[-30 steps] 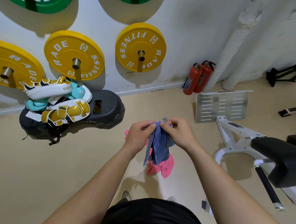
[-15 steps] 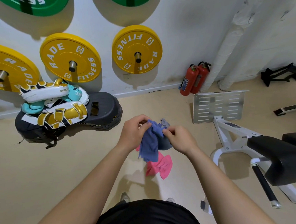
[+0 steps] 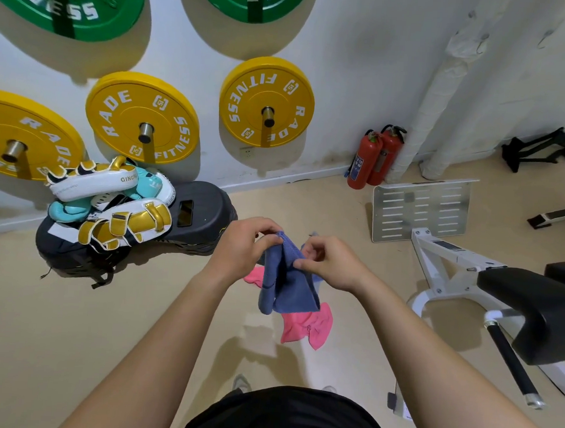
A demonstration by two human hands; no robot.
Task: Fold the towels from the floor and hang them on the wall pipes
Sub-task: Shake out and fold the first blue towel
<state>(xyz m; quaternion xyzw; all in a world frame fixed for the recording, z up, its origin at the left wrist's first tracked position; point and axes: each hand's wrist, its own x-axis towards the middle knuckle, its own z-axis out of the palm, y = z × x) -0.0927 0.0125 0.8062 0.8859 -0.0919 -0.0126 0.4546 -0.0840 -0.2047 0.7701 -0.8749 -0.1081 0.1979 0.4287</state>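
The small blue terry towel (image 3: 287, 280) is pinched at its top edge by both hands — left (image 3: 244, 244), right (image 3: 332, 265); corners should be matched squarely before creasing.

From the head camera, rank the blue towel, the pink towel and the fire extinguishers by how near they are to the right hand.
1. blue towel: pinched in the right hand
2. pink towel: on the floor below
3. fire extinguishers: against the wall, far right

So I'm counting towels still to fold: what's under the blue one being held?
A pink towel lies on the floor below the blue towel; its middle is covered, so anything more there is hidden.
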